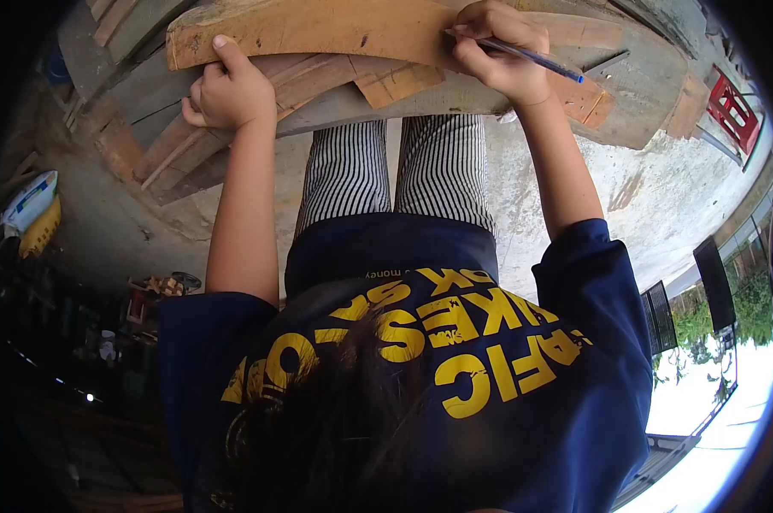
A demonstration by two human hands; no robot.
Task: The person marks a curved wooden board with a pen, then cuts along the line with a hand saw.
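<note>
A long curved wooden board [318, 32] lies across the top of the view, over other wood pieces. My left hand [231, 85] is closed on its left end, the thumb on the top face and the fingers curled below the edge. In my right hand [504, 53] is a blue pen [540, 61], pinched between thumb and fingers. The pen's tip is at the board's surface near its right part, and its blue end points to the lower right.
Beneath the board are wood offcuts [395, 84] on a grey work surface [643, 94]. A red plastic stool [733, 111] stands at the right on the concrete floor [540, 188]. Blue-white and yellow sacks [38, 214] are at the far left.
</note>
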